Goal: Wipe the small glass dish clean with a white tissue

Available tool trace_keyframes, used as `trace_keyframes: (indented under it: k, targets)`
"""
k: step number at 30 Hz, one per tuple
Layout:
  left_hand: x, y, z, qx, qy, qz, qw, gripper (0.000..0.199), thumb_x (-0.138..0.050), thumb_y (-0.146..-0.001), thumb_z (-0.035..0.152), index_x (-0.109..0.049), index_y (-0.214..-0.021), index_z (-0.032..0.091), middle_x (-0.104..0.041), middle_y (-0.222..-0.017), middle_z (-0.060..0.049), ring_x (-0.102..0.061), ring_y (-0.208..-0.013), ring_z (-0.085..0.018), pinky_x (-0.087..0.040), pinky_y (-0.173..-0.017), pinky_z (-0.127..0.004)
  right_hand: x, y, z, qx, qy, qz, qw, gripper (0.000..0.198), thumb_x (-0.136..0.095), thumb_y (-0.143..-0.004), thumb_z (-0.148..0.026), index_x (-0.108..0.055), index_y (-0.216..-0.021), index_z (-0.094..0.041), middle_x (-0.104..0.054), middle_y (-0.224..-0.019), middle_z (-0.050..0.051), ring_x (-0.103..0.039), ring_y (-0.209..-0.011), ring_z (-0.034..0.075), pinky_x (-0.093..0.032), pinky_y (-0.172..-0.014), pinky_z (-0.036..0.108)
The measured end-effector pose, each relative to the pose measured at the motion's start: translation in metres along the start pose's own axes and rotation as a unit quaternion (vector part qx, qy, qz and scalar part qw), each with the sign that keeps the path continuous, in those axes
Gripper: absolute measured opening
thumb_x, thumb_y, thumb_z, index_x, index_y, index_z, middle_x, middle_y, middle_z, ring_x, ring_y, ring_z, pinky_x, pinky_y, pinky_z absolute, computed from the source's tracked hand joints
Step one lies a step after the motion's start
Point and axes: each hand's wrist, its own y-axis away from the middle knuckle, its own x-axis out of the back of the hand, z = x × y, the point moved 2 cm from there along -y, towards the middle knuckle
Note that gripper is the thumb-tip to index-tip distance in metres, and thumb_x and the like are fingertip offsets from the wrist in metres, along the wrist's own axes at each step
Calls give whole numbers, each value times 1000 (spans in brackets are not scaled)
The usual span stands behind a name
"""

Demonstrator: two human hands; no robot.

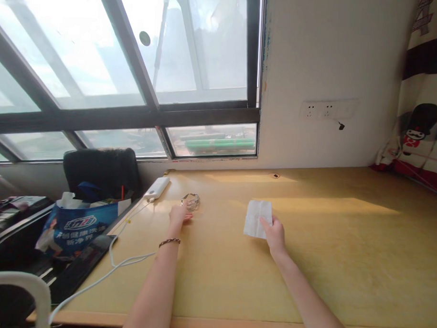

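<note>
Head camera looks down on a long wooden desk (308, 263) under a big window, with both bare arms stretched forward over it. Right hand (274, 234) rests on the near edge of a white tissue (257, 217) that lies flat on the desk a little right of the middle; the fingers seem pressed down on the paper, with the thumb beside it, but I cannot tell if they already pinch it. Left hand (179, 214) lies on the desk with the fingers loosely curled, and its fingertips touch or almost touch a small clear object (191, 201), maybe glasses or a little glass dish; it is too small to say which. A beaded bracelet (169, 241) is on the left wrist. Behind the clear object there is a white power bank (157, 187) with a white cable (122, 261) running along the left edge of the desk. Left of the desk stand a blue printed bag (78, 226) and a dark chair (99, 172). To do this step well, I think the left hand should take the clear object by its edge, gently, while the right hand keeps the tissue flat and steady so it does not slide or wrinkle.
</note>
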Motion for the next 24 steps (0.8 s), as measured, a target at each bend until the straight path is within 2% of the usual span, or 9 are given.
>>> trace_keyframes:
  k: [3,6,9,11,15,18,21,24]
  targets:
    - [-5,0,4,21,9,-34,999,17,-55,-73,24,-49,-70,9,-53,-41,-4,-60,-47,-22,-44,-39,-27,2,0,0,4,-15,13,1000,30,-54,-69,-34,-59,-91,-14,-67,-87,8,-61,-75,20,-44,-63,25]
    - [-11,9,2,15,49,-62,997,11,-53,-74,19,-48,-77,10,-55,-45,-2,-61,-48,-19,-48,-45,-27,3,1,2,15,-28,8,999,29,-50,-71,-33,-59,-93,-16,-67,-89,6,-61,-79,20,-44,-67,26]
    - [-26,28,-3,-3,98,-113,989,10,-53,-74,20,-49,-78,12,-59,-52,-4,-64,-53,-17,-53,-54,-27,1,2,3,14,-42,0,999,28,-47,-74,-36,-60,-91,-18,-67,-90,6,-61,-82,21,-44,-69,26]
    - [-44,49,-8,-7,131,-161,978,10,-54,-74,21,-50,-76,12,-61,-58,-6,-66,-61,-18,-54,-60,-27,0,4,1,11,-65,1,998,31,-47,-75,-39,-61,-92,-18,-67,-92,6,-61,-85,22,-44,-71,26]
    - [-92,101,-15,27,240,-301,923,12,-58,-70,17,-52,-78,10,-63,-68,-9,-67,-70,-21,-55,-66,-27,-4,10,-9,6,-139,-23,990,40,-51,-72,-47,-63,-96,-17,-67,-97,7,-59,-92,23,-44,-77,28]
    - [-121,139,-20,49,264,-369,890,15,-60,-67,15,-48,-75,11,-64,-72,-10,-67,-67,-21,-55,-64,-26,-7,12,-11,-40,-235,-74,968,48,-49,-73,-54,-65,-98,-16,-66,-99,8,-60,-93,23,-45,-79,29]
    - [-132,162,-23,20,251,-386,888,26,-66,-64,19,-43,-76,14,-63,-74,-7,-66,-61,-19,-55,-59,-27,-9,9,-4,-112,-316,-80,939,56,-46,-72,-60,-66,-94,-12,-68,-90,11,-63,-83,24,-49,-70,32]
    - [-128,171,-25,-28,213,-365,906,38,-72,-59,26,-39,-76,16,-62,-77,-5,-65,-54,-18,-55,-53,-28,-11,6,3,-141,-309,-61,939,49,-62,-62,-54,-65,-84,-10,-69,-79,11,-64,-73,24,-50,-64,32]
